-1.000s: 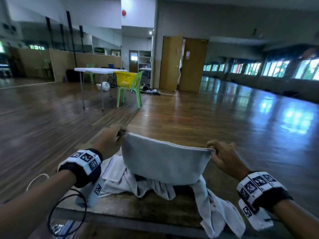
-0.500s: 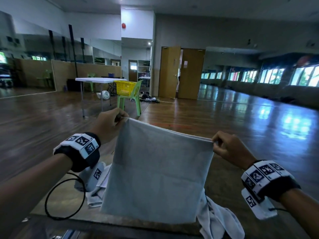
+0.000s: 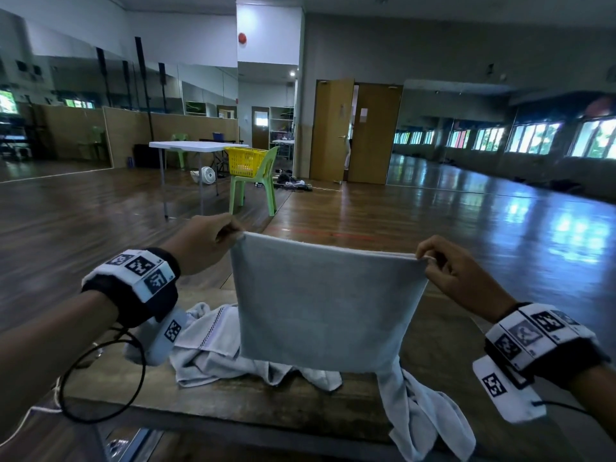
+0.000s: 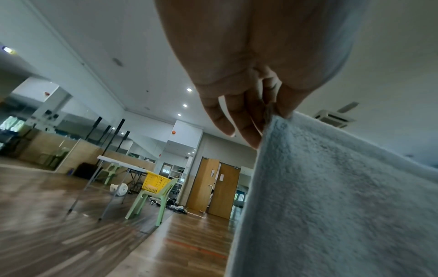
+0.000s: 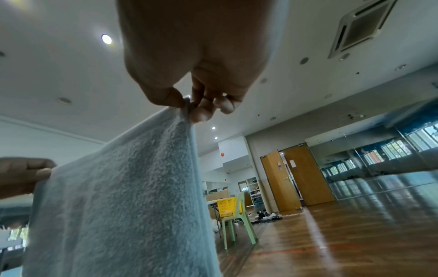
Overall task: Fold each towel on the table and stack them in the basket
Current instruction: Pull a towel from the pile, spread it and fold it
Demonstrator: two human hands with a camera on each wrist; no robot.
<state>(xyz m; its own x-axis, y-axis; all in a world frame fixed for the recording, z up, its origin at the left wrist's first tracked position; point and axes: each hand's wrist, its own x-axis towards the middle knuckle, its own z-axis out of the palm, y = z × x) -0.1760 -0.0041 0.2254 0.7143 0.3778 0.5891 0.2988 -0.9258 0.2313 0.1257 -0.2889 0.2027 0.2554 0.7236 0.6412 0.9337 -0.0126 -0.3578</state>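
Note:
A light grey towel (image 3: pixel 326 301) hangs stretched flat in the air above the wooden table (image 3: pixel 233 405). My left hand (image 3: pixel 230 236) pinches its top left corner, and my right hand (image 3: pixel 425 260) pinches its top right corner. The left wrist view shows thumb and fingers of the left hand (image 4: pixel 270 114) nipping the towel (image 4: pixel 343 196) corner. In the right wrist view my right hand (image 5: pixel 188 105) pinches the towel (image 5: pixel 118 206) edge the same way. Crumpled pale towels (image 3: pixel 213 341) lie on the table behind and below it. A yellow basket (image 3: pixel 245 161) sits on a green chair far ahead.
One pale towel (image 3: pixel 426 421) droops over the table's near edge at the right. A black cable loop (image 3: pixel 100 381) hangs from my left wrist. Far off stand a white folding table (image 3: pixel 193 146), a green chair (image 3: pixel 256 191), a small fan (image 3: pixel 208 175) and wooden doors (image 3: pixel 356 131).
Both hands have lifted the grey towel off the pile and pulled it taut, so it now hangs flat. Since half a second ago it sits slightly lower and nearer the table.

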